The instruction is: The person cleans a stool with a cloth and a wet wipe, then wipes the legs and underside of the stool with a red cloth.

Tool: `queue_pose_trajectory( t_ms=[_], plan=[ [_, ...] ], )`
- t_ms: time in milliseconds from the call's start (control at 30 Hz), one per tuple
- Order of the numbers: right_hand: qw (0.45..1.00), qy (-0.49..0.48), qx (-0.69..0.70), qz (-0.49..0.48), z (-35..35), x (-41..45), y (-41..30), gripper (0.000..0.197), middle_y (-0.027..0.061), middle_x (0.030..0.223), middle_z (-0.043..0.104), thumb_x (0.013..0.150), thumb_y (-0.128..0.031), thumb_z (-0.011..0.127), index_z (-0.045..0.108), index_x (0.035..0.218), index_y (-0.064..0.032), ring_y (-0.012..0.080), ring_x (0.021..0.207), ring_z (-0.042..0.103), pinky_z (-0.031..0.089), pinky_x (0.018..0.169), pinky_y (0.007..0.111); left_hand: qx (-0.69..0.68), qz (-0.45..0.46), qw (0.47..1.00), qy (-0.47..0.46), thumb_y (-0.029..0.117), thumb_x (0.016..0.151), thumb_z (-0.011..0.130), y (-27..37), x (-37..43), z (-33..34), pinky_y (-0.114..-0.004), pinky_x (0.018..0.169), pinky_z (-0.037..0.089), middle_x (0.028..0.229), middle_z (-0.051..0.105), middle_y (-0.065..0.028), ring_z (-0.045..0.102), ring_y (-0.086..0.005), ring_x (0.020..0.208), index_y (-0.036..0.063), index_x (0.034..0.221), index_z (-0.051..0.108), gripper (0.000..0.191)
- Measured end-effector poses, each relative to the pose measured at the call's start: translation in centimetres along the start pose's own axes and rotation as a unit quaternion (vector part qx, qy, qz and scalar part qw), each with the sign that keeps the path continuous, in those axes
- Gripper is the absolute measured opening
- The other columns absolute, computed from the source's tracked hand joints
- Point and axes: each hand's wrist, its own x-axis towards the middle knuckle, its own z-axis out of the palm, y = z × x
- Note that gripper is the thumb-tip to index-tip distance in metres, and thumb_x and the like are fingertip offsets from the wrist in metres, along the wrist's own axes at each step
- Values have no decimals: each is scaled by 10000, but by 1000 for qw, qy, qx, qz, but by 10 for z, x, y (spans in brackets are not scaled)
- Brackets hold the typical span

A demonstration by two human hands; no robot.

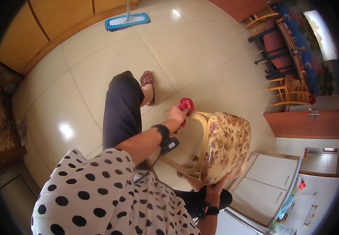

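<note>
A tipped stool is before me, its padded floral seat under shiny covering and its pale curved frame pointing left. My left hand grips a crumpled red cloth against one leg of the frame. At the lower edge of the seat, my right hand holds the cushion's rim; some of its fingers are hidden behind it. Each wrist wears a black strap, and a small black box with a cable hangs at the left one.
A blue flat mop rests on the tiled floor by wooden cabinets. Wooden chairs and a dark-framed chair stand to the right. White cabinets are at lower right. My legs flank the stool.
</note>
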Motion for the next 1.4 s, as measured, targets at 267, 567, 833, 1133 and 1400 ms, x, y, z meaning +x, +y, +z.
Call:
queue_pose_trajectory(
  t_ms=[267,567,833,1133,1400],
  plan=[
    [1000,3,7,28,1,-2,-3,698,56,1425,283,880,-582,372,196,1412,-166,263,1288,301,275,1061,437,136,230,959,-91,302,830,535,32,-67,14,-417,826,455,1222,437,-165,548,-354,980,98,1123,546,357],
    [999,19,-1,32,8,0,-4,670,68,1411,308,897,-566,346,218,1402,-144,268,1267,336,297,1048,435,117,317,941,-20,101,791,580,32,-47,42,-412,773,437,1002,537,-155,520,-362,896,76,943,593,154],
    [998,36,24,48,-2,4,-11,688,77,1395,341,883,-573,382,245,1392,-131,280,1235,380,333,1028,431,19,324,946,10,-10,771,552,36,-90,26,-359,718,438,902,525,-151,527,-341,849,14,915,576,148],
    [996,54,-39,53,0,26,-39,700,101,1362,384,887,-583,356,280,1376,-88,275,1198,424,373,995,416,28,244,960,-131,-21,719,620,33,-90,-4,-326,697,454,900,535,-138,558,-301,791,16,914,587,202],
    [765,342,-534,-115,-79,71,-94,546,107,1170,519,788,-280,682,439,1212,-35,267,1047,505,433,877,339,175,226,949,-133,59,705,611,14,-22,-45,-380,726,469,992,539,-161,565,-328,852,30,899,573,200]
  ],
)
